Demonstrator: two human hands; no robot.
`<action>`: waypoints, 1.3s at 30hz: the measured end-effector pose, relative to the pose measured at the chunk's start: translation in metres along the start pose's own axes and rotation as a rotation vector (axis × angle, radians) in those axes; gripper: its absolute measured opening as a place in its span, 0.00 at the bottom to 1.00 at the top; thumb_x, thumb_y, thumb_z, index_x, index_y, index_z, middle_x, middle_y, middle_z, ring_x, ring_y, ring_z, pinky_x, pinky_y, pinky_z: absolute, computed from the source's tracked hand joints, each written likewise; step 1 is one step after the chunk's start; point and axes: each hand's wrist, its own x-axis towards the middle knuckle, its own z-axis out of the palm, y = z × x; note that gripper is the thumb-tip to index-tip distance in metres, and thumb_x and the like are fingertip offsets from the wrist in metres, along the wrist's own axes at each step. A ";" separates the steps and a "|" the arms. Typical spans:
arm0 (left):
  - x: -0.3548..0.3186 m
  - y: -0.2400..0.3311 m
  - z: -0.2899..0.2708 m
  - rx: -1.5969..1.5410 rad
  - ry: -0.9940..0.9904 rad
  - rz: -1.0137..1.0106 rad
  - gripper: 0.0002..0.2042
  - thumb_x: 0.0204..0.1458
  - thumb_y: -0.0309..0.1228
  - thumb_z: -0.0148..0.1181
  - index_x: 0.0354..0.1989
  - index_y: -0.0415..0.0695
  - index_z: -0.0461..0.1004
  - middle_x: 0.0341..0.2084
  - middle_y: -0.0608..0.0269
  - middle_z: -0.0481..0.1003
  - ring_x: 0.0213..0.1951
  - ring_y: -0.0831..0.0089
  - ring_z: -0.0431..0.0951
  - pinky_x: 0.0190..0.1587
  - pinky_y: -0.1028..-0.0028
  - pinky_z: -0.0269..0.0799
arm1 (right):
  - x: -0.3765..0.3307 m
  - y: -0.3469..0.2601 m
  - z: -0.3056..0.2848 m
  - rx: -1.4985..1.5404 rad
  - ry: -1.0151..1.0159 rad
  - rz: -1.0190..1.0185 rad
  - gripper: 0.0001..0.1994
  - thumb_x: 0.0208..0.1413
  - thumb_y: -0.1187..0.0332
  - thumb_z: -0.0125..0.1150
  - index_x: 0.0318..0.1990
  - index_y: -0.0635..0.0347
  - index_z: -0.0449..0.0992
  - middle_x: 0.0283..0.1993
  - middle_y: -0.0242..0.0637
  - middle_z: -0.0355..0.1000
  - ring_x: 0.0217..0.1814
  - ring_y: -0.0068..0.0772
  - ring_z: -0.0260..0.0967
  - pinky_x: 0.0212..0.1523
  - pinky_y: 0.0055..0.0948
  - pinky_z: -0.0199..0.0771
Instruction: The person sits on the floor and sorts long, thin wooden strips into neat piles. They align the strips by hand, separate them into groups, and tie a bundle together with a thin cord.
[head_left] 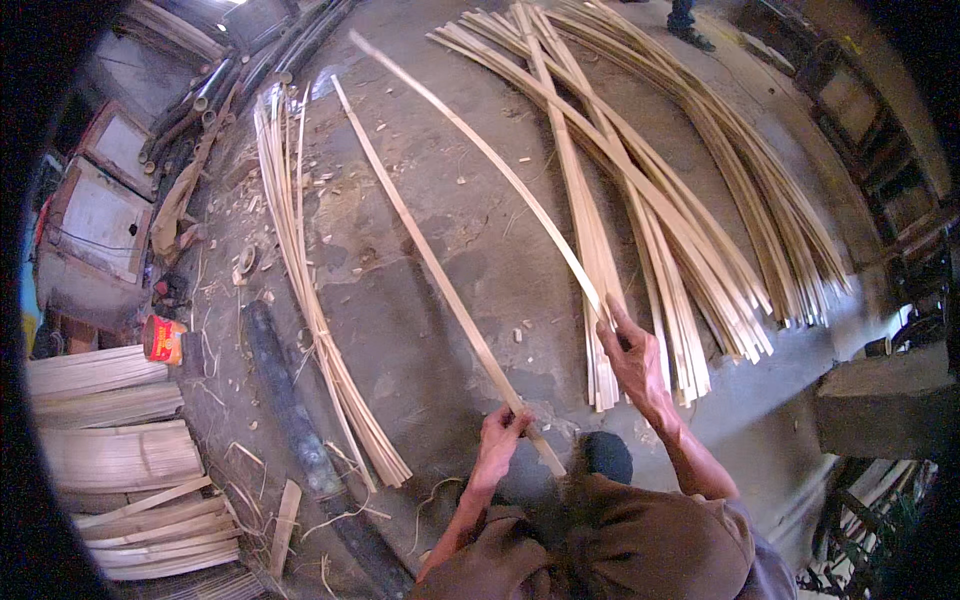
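My left hand [495, 440] is closed around a long, pale bamboo strip [432, 258] close to its near end, and the short tail of it sticks out past my fingers. The strip runs away from me to the far left. In my right hand [636, 362], fingers and thumb pinch the near end of a second bamboo strip [500, 165], which bows up and leftward across the floor. Just beyond and right of that hand lies a crossed pile of bamboo strips [655, 215]. A thinner bundle of strips [305, 275] lies left of my left hand.
A dark pole [285, 400] lies on the floor at the left, among shavings. Stacked bamboo slats [125, 455] and a red tin [163, 340] stand farther left. Bamboo poles [205, 100] rest at the far left. A concrete block [885, 395] is at the right. Someone's foot [690, 38] shows far off.
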 end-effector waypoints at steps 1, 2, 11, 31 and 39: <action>0.002 -0.009 0.000 0.006 0.000 0.008 0.11 0.57 0.33 0.59 0.40 0.38 0.76 0.33 0.65 0.77 0.37 0.76 0.74 0.43 0.73 0.70 | 0.001 -0.006 -0.011 -0.042 0.009 -0.017 0.20 0.62 0.64 0.57 0.60 0.59 0.69 0.22 0.55 0.65 0.23 0.22 0.64 0.26 0.33 0.66; 0.003 -0.008 0.001 0.018 0.000 0.014 0.11 0.57 0.34 0.59 0.40 0.38 0.76 0.33 0.64 0.77 0.37 0.76 0.74 0.43 0.72 0.70 | 0.004 -0.001 -0.013 -0.040 0.079 -0.105 0.20 0.62 0.64 0.56 0.61 0.58 0.69 0.24 0.45 0.69 0.26 0.19 0.62 0.27 0.28 0.66; -0.007 0.018 0.008 0.020 -0.025 0.076 0.13 0.57 0.37 0.60 0.39 0.39 0.76 0.32 0.65 0.76 0.37 0.77 0.73 0.42 0.73 0.69 | 0.035 0.036 -0.061 -0.201 0.240 0.077 0.20 0.64 0.59 0.53 0.61 0.53 0.68 0.26 0.53 0.60 0.31 0.17 0.57 0.32 0.28 0.67; -0.002 0.010 0.057 0.107 -0.190 -0.004 0.10 0.59 0.30 0.54 0.42 0.35 0.74 0.31 0.63 0.76 0.35 0.74 0.74 0.40 0.71 0.72 | 0.008 0.095 0.005 -0.155 -0.006 -0.195 0.20 0.61 0.61 0.56 0.56 0.61 0.69 0.41 0.55 0.73 0.46 0.55 0.71 0.46 0.45 0.72; -0.015 0.014 0.062 0.333 -0.420 0.004 0.15 0.58 0.33 0.56 0.49 0.38 0.74 0.42 0.55 0.79 0.46 0.65 0.77 0.52 0.66 0.70 | -0.013 0.043 0.030 0.068 -0.156 0.157 0.20 0.59 0.60 0.60 0.56 0.60 0.74 0.26 0.38 0.72 0.31 0.26 0.70 0.31 0.31 0.71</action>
